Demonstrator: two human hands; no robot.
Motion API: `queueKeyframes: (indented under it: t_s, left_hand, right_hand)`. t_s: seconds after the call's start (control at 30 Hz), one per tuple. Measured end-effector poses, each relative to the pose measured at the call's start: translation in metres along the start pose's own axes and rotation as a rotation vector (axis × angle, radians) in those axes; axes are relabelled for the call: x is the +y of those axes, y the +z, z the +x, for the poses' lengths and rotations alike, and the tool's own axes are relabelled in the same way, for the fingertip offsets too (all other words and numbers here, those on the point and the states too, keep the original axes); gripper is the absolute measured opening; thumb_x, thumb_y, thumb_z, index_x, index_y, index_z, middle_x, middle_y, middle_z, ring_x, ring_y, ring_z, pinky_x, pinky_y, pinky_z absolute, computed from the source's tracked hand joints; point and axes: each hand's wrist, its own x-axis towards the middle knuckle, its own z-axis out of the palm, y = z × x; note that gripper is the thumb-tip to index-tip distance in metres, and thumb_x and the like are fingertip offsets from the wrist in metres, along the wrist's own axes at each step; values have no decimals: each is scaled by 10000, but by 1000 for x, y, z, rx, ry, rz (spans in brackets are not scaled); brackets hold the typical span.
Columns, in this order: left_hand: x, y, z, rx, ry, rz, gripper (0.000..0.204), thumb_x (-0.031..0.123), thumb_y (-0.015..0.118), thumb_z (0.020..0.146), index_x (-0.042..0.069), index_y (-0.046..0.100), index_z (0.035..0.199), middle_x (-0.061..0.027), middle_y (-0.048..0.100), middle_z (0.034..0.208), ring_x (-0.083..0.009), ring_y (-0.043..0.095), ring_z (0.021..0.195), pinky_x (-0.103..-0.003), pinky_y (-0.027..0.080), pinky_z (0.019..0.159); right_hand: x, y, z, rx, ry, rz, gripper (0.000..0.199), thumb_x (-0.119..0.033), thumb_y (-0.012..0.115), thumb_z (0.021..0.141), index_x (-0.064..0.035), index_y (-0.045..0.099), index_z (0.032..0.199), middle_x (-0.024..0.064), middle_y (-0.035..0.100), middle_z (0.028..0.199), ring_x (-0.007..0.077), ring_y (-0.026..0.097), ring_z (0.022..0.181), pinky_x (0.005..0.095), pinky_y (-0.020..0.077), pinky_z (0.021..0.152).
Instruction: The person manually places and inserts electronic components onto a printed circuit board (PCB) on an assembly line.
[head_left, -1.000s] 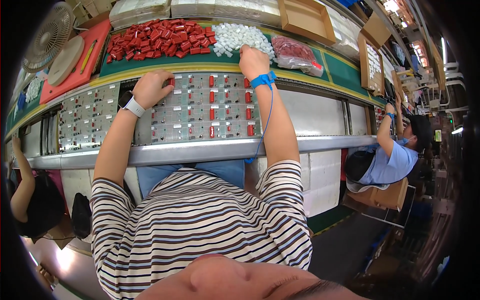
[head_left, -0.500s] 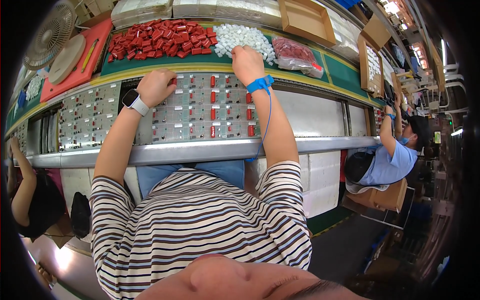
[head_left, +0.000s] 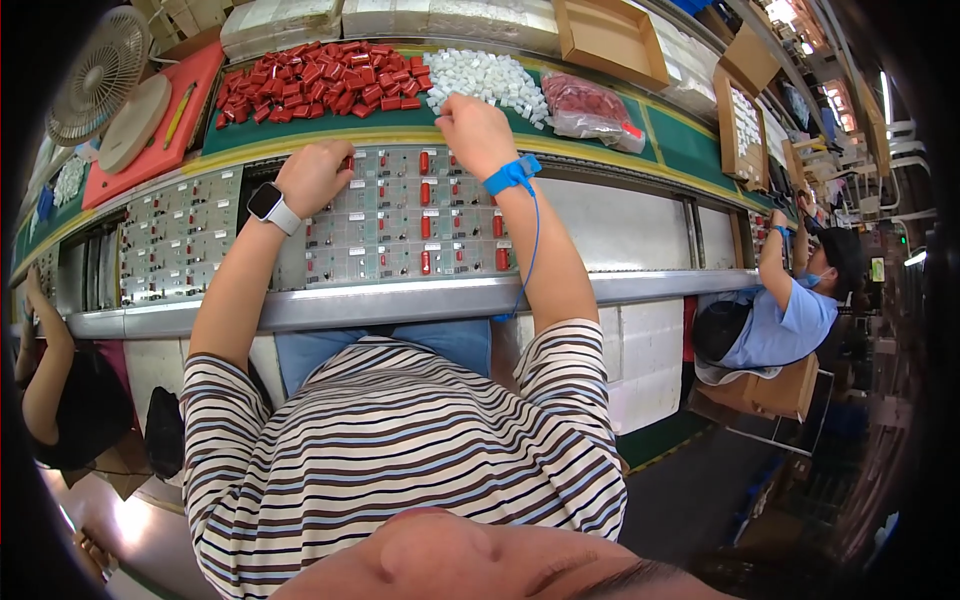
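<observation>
My right hand (head_left: 474, 130), fingers pinched, is over the yellow-edged strip just in front of a pile of small white block-shaped parts (head_left: 478, 75). Whatever is between its fingertips is too small or hidden to make out. A blue wrist strap (head_left: 511, 175) with a cord circles that wrist. At the upper left corner of a panel of circuit boards (head_left: 355, 232), my left hand (head_left: 314, 176) has its fingers curled; a bit of red shows by the fingertips, and I cannot tell if it is held. Red block-shaped capacitors (head_left: 425, 228) stand in columns on the panel.
Beyond the rail lies a heap of red capacitors (head_left: 320, 80), with a plastic bag of red parts (head_left: 590, 108) at its right. Another board panel (head_left: 180, 235) sits left. A metal rail (head_left: 400, 298) runs along the near edge. A co-worker (head_left: 775, 315) sits at right, another at far left.
My right hand has drawn back from the white parts, toward me and slightly left. My left hand has stayed nearly in place.
</observation>
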Motion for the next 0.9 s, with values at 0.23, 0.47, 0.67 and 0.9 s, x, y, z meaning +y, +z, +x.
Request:
queueKeyframes:
  t_s: [0.23, 0.47, 0.67, 0.9]
  left_hand:
    - [2, 2, 2, -10, 67, 15, 225, 108, 638, 729, -1, 605, 923, -166, 619, 886, -333, 590, 835, -387, 471, 742]
    - [1, 4, 3, 37, 67, -59, 167, 105, 617, 735, 6, 632, 869, -162, 630, 837, -336, 600, 814, -411, 476, 736]
    - [-4, 8, 5, 9, 38, -62, 233, 132, 643, 728, 12, 634, 927, -163, 631, 859, -327, 601, 813, -392, 475, 734]
    - [-41, -5, 15, 115, -120, -238, 344, 175, 660, 745, 49, 611, 1062, -143, 622, 996, -290, 598, 876, -378, 466, 796]
  right_hand:
    - [-46, 12, -16, -166, -310, 117, 74, -98, 574, 711, -61, 629, 742, 134, 604, 759, 306, 595, 741, 411, 482, 679]
    - [-56, 23, -27, -275, -335, 124, 63, -81, 564, 726, -59, 622, 742, 137, 600, 767, 309, 596, 748, 400, 478, 692]
    - [-56, 30, -30, -368, -378, 124, 71, -81, 561, 729, -69, 630, 743, 124, 613, 764, 306, 605, 764, 408, 476, 695]
    - [-60, 28, -33, -406, -433, 106, 99, -75, 566, 699, -74, 650, 751, 113, 623, 762, 302, 613, 759, 407, 480, 704]
